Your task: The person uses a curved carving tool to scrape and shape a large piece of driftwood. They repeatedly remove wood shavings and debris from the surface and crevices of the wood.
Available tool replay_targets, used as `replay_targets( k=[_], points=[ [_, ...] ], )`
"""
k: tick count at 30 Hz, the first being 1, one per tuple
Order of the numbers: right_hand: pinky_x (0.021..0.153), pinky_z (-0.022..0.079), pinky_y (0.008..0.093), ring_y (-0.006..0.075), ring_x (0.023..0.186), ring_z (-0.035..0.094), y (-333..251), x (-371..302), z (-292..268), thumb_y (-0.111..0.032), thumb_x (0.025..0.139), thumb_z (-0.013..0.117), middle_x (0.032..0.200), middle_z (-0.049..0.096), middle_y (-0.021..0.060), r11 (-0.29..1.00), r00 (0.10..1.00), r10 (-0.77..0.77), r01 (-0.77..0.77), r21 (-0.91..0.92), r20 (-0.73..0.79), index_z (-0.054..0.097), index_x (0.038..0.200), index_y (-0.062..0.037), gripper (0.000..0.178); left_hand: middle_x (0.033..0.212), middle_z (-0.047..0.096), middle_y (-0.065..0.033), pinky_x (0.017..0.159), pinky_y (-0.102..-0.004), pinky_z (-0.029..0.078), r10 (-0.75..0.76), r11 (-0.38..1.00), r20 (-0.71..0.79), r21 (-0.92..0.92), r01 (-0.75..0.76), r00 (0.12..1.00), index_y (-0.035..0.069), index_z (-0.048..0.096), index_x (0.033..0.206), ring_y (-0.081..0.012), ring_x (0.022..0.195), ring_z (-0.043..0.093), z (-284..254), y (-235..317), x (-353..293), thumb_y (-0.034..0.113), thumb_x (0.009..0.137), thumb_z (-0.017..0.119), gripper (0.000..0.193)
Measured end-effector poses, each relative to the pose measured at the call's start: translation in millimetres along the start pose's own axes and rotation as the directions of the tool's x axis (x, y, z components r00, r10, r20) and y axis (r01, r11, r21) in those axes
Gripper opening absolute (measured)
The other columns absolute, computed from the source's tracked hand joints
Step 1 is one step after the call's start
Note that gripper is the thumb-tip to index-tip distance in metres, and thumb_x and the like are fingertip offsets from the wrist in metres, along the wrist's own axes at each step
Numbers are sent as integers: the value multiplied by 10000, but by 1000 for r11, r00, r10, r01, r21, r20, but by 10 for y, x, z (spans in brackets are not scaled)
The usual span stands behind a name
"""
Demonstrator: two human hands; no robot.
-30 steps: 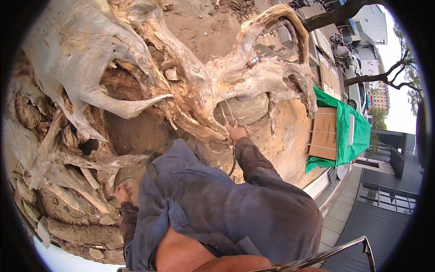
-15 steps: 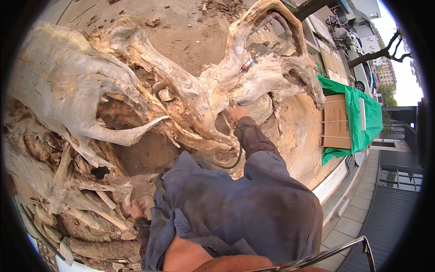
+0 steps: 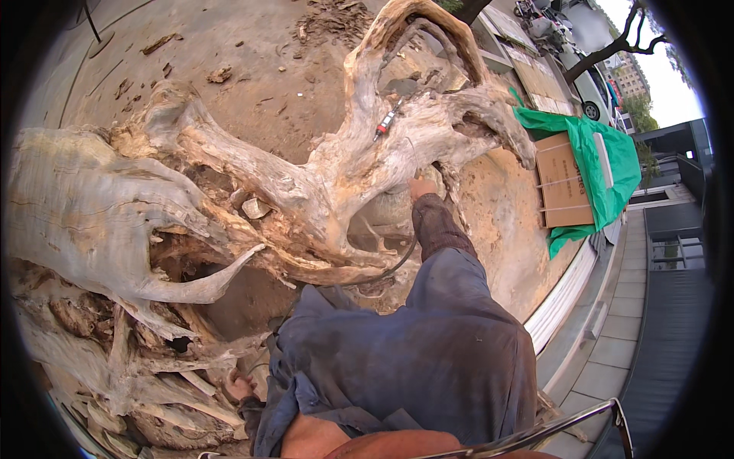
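A big, pale, weathered tree root [image 3: 298, 183] spreads before me in thick twisting limbs. My right hand [image 3: 422, 188] reaches forward to the underside of one limb, beside a rounded stone [image 3: 391, 210]. Its fingers look closed, but what they hold is hidden. A dark hose [image 3: 405, 258] curves from beside my right forearm back toward my body. Lower left, my left hand [image 3: 239, 385] is curled next to thinner root branches [image 3: 172, 375]; I cannot make out what is in it. A slim red, black and silver tool [image 3: 388, 122] lies on the upper limb, apart from both hands.
Wood scraps [image 3: 219, 75] lie on the brown ground at the back. To the right stands a cardboard box [image 3: 564, 183] under a green tarp [image 3: 619, 164]. Beyond are a paved walkway [image 3: 612, 336], a grey wall [image 3: 680, 336], a tree branch [image 3: 604, 57] and parked vehicles.
The view has shifted, so the root sits further left and lower. My right hand has moved right along the limb, away from the fork. My left hand stays by the lower branches.
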State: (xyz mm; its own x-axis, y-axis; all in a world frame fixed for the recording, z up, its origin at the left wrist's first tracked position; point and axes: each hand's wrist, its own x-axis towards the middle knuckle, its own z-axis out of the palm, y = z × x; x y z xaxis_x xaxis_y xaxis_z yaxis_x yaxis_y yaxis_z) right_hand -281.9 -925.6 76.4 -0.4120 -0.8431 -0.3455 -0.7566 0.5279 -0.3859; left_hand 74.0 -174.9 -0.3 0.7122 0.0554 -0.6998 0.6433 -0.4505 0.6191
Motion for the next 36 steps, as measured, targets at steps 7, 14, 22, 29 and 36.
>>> replay_targets(
  k=[7,14,22,29,36],
  points=[
    [573,496,422,245,574,609,-338,773,50,-342,881,770,707,657,111,994,1000,16,-15,113,-8,674,880,28,382,965,661,-101,467,-290,488,65,997,-27,44,-64,998,3,657,1096,-193,622,646,120,312,20,49,883,459,295],
    [620,529,422,265,633,660,-711,1069,138,-368,868,740,756,691,138,999,1000,0,0,45,-2,688,897,27,400,840,686,-80,424,-290,482,22,994,-56,108,-16,998,23,626,919,-172,609,640,130,486,-159,91,922,512,133],
    [894,551,441,395,1041,694,-843,1152,-375,-417,783,727,1068,721,258,995,968,98,-88,55,-233,729,1015,44,516,821,675,-63,390,-318,469,-114,983,-105,133,127,988,45,589,995,-169,601,641,360,935,-413,196,956,521,171],
    [891,551,427,350,1013,714,-759,1026,-620,-376,770,757,1048,734,232,945,930,234,-149,292,-284,722,1031,58,507,801,651,-157,407,-299,446,74,925,60,370,-91,995,-2,596,1092,-172,436,519,199,951,101,124,921,471,247],
    [892,553,419,347,1029,708,-244,821,-499,-355,739,753,1067,731,230,930,892,326,-242,277,-314,722,1032,61,510,857,658,-108,393,-268,370,108,966,114,222,-131,988,40,606,955,-156,513,552,249,853,392,-18,843,449,201]
  ],
)
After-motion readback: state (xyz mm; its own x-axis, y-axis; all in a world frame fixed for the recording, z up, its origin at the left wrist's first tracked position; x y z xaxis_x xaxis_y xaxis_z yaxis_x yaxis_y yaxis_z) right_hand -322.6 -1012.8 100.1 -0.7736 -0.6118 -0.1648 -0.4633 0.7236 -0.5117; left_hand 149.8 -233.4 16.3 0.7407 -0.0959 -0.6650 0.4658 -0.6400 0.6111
